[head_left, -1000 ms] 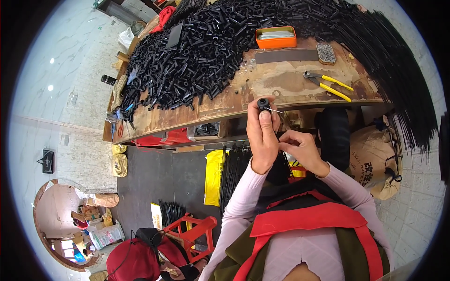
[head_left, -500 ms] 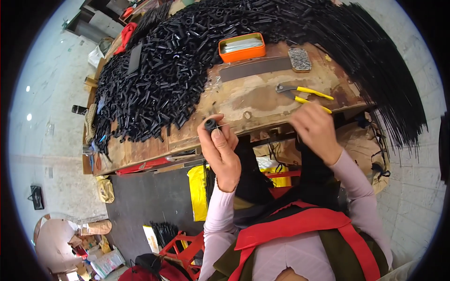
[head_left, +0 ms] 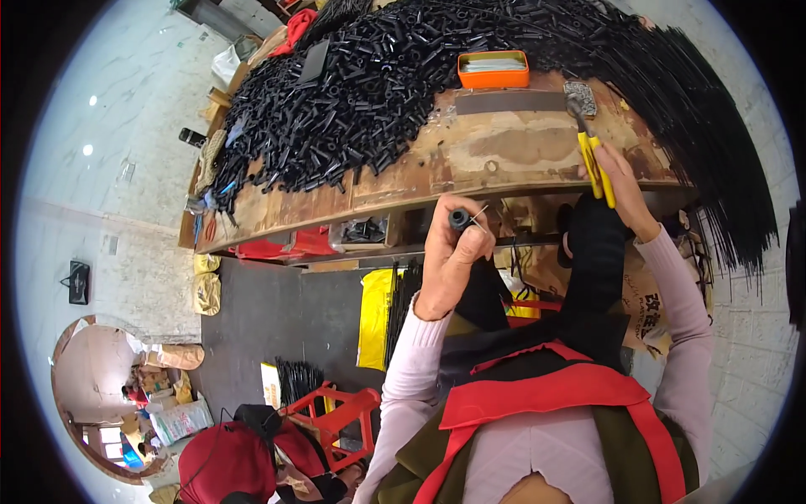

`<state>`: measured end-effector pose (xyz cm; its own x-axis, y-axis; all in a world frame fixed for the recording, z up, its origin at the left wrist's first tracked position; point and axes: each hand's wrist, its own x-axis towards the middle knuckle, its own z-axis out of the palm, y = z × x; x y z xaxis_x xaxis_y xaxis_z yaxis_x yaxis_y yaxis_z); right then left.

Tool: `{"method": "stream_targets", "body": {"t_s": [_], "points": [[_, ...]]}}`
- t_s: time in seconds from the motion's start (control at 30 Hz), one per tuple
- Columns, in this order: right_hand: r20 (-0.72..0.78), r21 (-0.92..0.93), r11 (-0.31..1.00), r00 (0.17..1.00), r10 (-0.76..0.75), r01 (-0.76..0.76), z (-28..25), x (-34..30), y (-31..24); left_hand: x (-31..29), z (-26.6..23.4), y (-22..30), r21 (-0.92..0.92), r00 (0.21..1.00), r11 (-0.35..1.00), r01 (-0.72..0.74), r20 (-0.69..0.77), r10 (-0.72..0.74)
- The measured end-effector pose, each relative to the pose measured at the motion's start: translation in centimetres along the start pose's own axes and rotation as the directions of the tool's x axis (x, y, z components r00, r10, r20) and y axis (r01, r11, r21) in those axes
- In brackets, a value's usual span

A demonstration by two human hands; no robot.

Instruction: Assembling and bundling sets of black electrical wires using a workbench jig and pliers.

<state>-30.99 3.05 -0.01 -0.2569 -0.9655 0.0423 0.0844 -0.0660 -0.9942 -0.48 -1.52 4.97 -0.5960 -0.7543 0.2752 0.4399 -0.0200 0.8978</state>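
Note:
My left hand (head_left: 452,267) is closed around a short black tube (head_left: 459,218), whose round open end faces up. A thin metal pin (head_left: 479,213) juts out beside the thumb. My right hand (head_left: 623,191) grips yellow-handled pliers (head_left: 590,165), held over the table's near edge with the jaws pointing away from me. The jaws are over a small box of tiny metal pieces (head_left: 586,96); whether they touch it I cannot tell.
A big heap of black tubes (head_left: 336,118) covers the table's left and back. Long black rods (head_left: 714,143) hang over the right end. An orange tin (head_left: 494,79) of thin metal pins stands behind a dark flat strip (head_left: 508,102). A red stool (head_left: 357,420) is below.
My right hand has picked the pliers up off the table and swung them upright. My left hand still holds the tube and pin. The whole view has shifted.

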Motion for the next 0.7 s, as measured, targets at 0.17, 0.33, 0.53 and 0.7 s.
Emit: {"method": "stream_targets", "body": {"t_s": [0.17, 0.33, 0.53, 0.7], "points": [[0.331, -0.168, 0.950, 0.893, 0.306, -0.264, 4.8, -4.9, -5.3, -1.6, 1.3, 0.3, 0.029, 0.998, 1.000, 0.010, -0.062, -0.009], [0.307, -0.554, 0.767, 0.936, -0.173, 0.324, 7.7, -9.2, -6.1, -3.1, 1.0, 0.7, 0.020, 0.995, 0.996, 0.089, -0.051, -0.087], [0.396, -0.769, 0.414, 0.871, -0.290, 0.487, 9.2, -11.4, -7.8, -3.7, 1.9, 0.6, 0.169, 0.999, 0.985, 0.020, -0.045, -0.012], [0.418, -0.779, 0.342, 0.842, -0.340, 0.525, 9.5, -11.2, -7.5, -4.0, 1.6, 0.4, 0.201, 1.000, 0.979, 0.025, 0.002, -0.026]]}}
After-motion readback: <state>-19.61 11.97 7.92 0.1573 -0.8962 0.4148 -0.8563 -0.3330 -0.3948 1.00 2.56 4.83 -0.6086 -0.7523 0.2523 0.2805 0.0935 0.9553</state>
